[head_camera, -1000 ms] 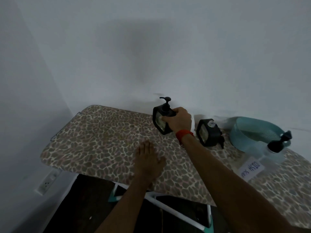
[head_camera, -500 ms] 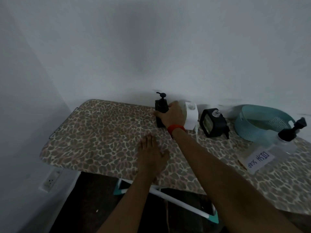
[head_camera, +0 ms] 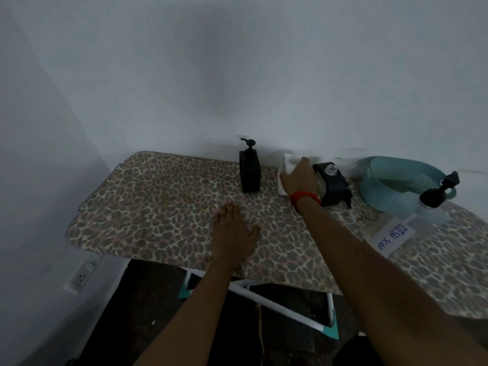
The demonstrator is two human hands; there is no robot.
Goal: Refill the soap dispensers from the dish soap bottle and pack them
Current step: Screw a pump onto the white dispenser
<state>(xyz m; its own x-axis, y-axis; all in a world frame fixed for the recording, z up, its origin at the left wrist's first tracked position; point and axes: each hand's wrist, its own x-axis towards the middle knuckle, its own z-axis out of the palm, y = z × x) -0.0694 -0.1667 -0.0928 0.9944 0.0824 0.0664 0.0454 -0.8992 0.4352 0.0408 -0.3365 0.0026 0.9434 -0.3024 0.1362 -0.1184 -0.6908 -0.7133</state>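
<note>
Head view has your right hand (head_camera: 299,179) at the upper middle of the frame, laid over the white soap dispenser (head_camera: 286,162) that stands near the wall between two black ones: an upright black pump dispenser (head_camera: 249,171) just to its left and a tipped black dispenser (head_camera: 332,180) just to its right. Your thumb sits at the white body's left edge and your fingers reach over its top, but the back of the hand hides the rest, so I cannot tell whether your grip has closed on it. Your left hand (head_camera: 235,233) lies flat and spread on the leopard-print ironing board (head_camera: 158,202) in the middle of the frame, holding nothing. The step in hand looks like taking the white dispenser for refilling. Wrap the body low and square rather than by the pump, since the top may turn or come loose. Lift it straight up before drawing it toward you, because the neighbours are close and the tipped one could slide. Bring your left hand in to steady it. The dish soap bottle (head_camera: 429,211) waits at the right, beside the teal basket (head_camera: 375,186), its handwritten label (head_camera: 393,236) facing you.
</note>
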